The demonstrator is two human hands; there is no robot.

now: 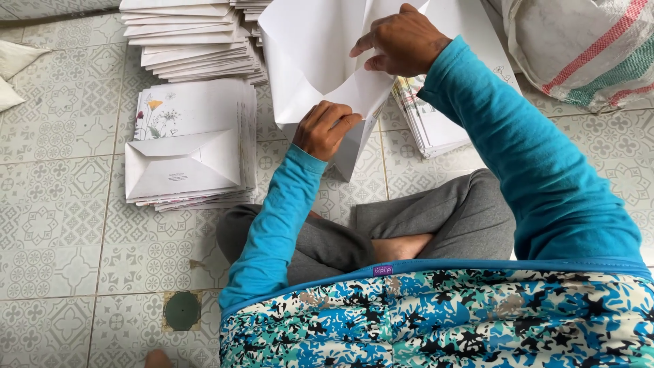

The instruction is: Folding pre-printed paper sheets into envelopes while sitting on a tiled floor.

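Two closed grips, left hand [325,129] and right hand [402,42], on white sheet [306,61] edges, envelope stack [187,146] just beside.

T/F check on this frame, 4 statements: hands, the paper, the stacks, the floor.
1. Both hands grip one white sheet of paper. True: left hand at its lower fold, right hand near the top.
2. The folded envelope stack lies by the right hand. False: it lies on the left side.
3. The floor is patterned tile. True.
4. The woven sack rests on the person's lap. False: it sits on the floor at upper right.
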